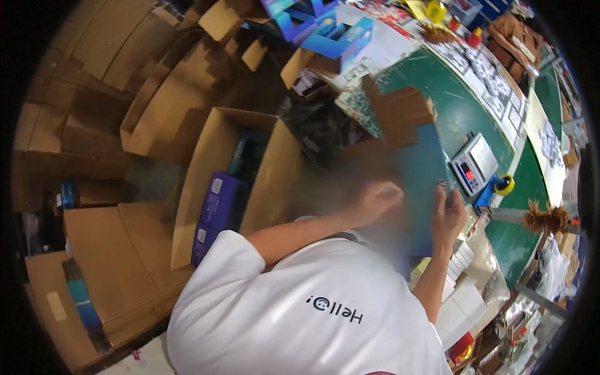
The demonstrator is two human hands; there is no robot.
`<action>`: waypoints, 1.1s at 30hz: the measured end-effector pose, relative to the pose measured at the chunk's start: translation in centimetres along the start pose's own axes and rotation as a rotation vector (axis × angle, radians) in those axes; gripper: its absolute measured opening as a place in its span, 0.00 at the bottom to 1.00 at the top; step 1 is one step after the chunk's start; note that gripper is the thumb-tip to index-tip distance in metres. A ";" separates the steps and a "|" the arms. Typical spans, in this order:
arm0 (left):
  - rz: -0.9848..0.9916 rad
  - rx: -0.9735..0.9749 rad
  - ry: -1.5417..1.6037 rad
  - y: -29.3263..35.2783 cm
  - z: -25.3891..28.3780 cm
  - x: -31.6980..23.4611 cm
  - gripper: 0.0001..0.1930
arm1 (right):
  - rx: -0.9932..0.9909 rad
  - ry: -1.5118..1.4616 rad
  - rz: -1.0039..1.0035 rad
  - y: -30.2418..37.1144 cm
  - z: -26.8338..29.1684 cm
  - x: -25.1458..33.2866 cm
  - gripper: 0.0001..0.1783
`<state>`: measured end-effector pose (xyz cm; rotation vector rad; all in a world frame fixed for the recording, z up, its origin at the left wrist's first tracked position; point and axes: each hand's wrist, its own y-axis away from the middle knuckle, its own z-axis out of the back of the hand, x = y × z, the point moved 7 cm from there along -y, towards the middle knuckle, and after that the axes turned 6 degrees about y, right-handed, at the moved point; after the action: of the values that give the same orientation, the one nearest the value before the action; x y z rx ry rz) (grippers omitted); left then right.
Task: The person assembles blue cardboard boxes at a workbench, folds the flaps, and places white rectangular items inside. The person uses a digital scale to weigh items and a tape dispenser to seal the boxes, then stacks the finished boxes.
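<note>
Matte brown cartons (pixel 119 244) fill the left, flat-walled and creased, some with flaps up. Next stands an open carton (pixel 194 206), long, with straight thin walls; smooth purple boxes (pixel 220 200) with pale labels sit inside beside darker ones. The person's soft white shirt (pixel 312 312) spreads across the bottom, and above it, at the top, glossy blue boxes (pixel 344 40) with cut-out openings lean together.

The left hand (pixel 382 199) is blurred, its fingers curled close to the teal box (pixel 425 187); whether it grips or even touches that box cannot be told. A grey haze smears this middle part and veils the box's lower side. The box is upright in front of the person, flat-faced and smooth, with rough brown cardboard (pixel 400 119) showing just above. The right hand (pixel 448 215) grips its right edge, thumb against the face.

The box hides part of the green table (pixel 419 78), whose surface is scuffed. Farther right are a boxy scale (pixel 478 162) with a lit red display, a yellow tape roll (pixel 505 184), a shaggy brown tuft (pixel 545 217) and crinkled clear bags (pixel 550 269)
</note>
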<state>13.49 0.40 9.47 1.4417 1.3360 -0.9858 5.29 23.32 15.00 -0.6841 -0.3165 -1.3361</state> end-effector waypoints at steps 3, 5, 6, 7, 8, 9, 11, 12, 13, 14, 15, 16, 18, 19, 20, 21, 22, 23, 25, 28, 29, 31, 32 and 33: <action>0.224 0.069 0.288 2.0 2.7 1.7 0.11 | -0.098 -0.077 -0.084 -0.3 4.6 -5.6 0.17; 0.464 -0.099 0.335 2.6 8.0 5.1 0.13 | -0.233 -0.019 -0.220 0.4 8.5 -9.9 0.16; 0.500 -0.205 0.238 2.5 10.9 6.8 0.13 | -0.262 -0.059 -0.362 1.0 10.3 -12.4 0.16; 0.664 -0.272 0.218 3.0 13.7 9.4 0.14 | -0.278 -0.054 -0.425 1.7 12.1 -14.1 0.17; 0.704 -0.305 0.129 2.9 16.4 11.4 0.15 | -0.400 -0.118 -0.421 2.6 13.5 -15.0 0.19; 0.741 -0.406 0.164 2.7 18.8 13.8 0.18 | -0.424 -0.074 -0.411 3.1 14.7 -15.4 0.19; 0.740 -0.488 0.211 0.7 23.5 18.2 0.19 | -0.461 -0.036 -0.456 4.1 16.2 -15.8 0.19; 0.749 -0.525 0.175 -0.7 26.1 20.2 0.19 | -0.473 -0.017 -0.465 4.4 16.5 -15.5 0.19; 0.696 -0.568 0.199 -2.6 28.6 21.7 0.19 | -0.477 -0.016 -0.459 4.4 16.6 -14.8 0.19; 0.661 -0.626 0.210 -4.6 31.1 22.9 0.20 | -0.482 0.019 -0.469 4.2 16.4 -14.1 0.19; 0.688 -0.680 0.142 -6.4 33.7 23.9 0.24 | -0.475 0.040 -0.464 3.9 16.2 -13.2 0.19; 0.663 -0.777 -0.205 -7.8 36.1 23.5 0.28 | -0.464 0.040 -0.465 3.2 15.8 -12.3 0.19; 0.582 -0.743 -0.726 -11.0 37.4 21.1 0.32 | -0.473 0.017 -0.444 1.3 14.6 -10.8 0.18; 0.507 -0.486 -0.553 -13.0 35.0 20.8 0.32 | -0.471 -0.028 -0.444 0.0 13.6 -10.2 0.18; 0.614 -0.234 -0.331 -14.0 32.1 20.6 0.32 | -0.474 -0.088 -0.453 -0.9 12.6 -9.6 0.19; 0.586 -0.081 -0.150 -14.1 27.8 19.0 0.34 | -0.437 -0.125 -0.437 -2.1 11.2 -8.8 0.21; 0.595 0.064 0.049 -14.0 23.2 17.2 0.35 | -0.404 -0.177 -0.428 -3.5 9.3 -8.5 0.24; 0.544 0.252 0.124 -13.8 18.8 14.6 0.42 | -0.375 -0.267 -0.416 -4.9 7.4 -8.1 0.27; 0.516 0.511 0.338 -12.8 11.8 9.4 0.55 | -0.260 -0.349 -0.329 -7.7 3.4 -6.8 0.31; 0.514 0.492 0.298 -14.1 9.3 4.3 0.58 | -0.157 0.064 -0.211 -11.1 -1.6 -3.7 0.43; 0.594 0.433 0.296 -14.4 9.2 3.5 0.58 | -0.174 0.230 -0.201 -12.1 -2.5 -2.7 0.54; 0.614 0.398 0.322 -14.9 10.1 1.7 0.58 | -0.052 0.556 -0.255 -13.1 -4.4 -1.1 0.71; 0.604 0.410 0.326 -15.1 10.4 0.9 0.57 | -0.062 0.620 -0.186 -13.6 -5.1 0.2 0.75; 0.594 0.420 0.323 -15.0 10.8 0.2 0.57 | 0.010 0.626 -0.299 -14.0 -6.0 -0.1 0.76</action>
<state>-1.20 -9.94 4.94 2.2251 0.8370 -0.6689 -9.21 18.57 14.15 -0.1851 0.0864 -1.7564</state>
